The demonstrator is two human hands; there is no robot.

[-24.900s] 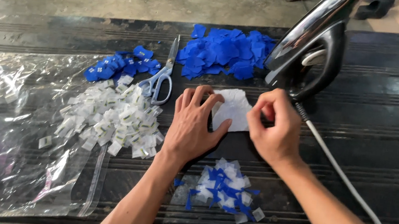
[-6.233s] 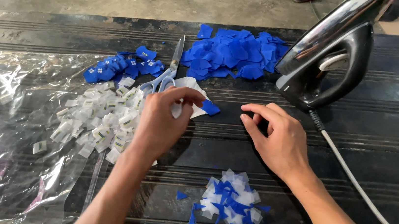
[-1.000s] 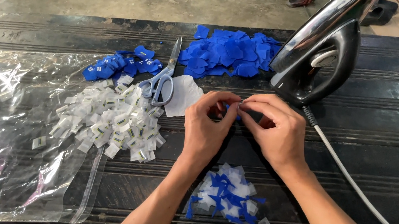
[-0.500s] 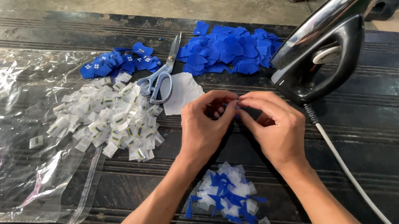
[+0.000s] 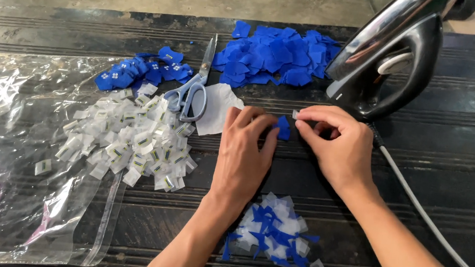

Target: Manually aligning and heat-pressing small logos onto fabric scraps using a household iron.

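Nearest, a small heap of blue and white scraps [image 5: 275, 234] is seen on the dark table [image 5: 454, 144], between the two forearms. Just beyond it, the left hand [image 5: 244, 152] is laid palm down, its fingertips pressed on a small blue fabric piece [image 5: 283, 128]. The right hand [image 5: 333, 142] is curled beside it, thumb and forefinger pinched together on a tiny white tag [image 5: 296, 114] just above that blue piece. To the left, a pile of white folded labels [image 5: 128, 137] is spread over a clear plastic bag [image 5: 5, 156]. Farther off, scissors [image 5: 192, 90] are laid beside a white paper sheet [image 5: 216, 108] and a small cluster of blue tags [image 5: 141, 73]. Farthest, a large pile of blue fabric pieces [image 5: 278, 55] is seen beside an upright black iron [image 5: 392, 61], whose white cord [image 5: 434, 225] is trailed toward the near right.
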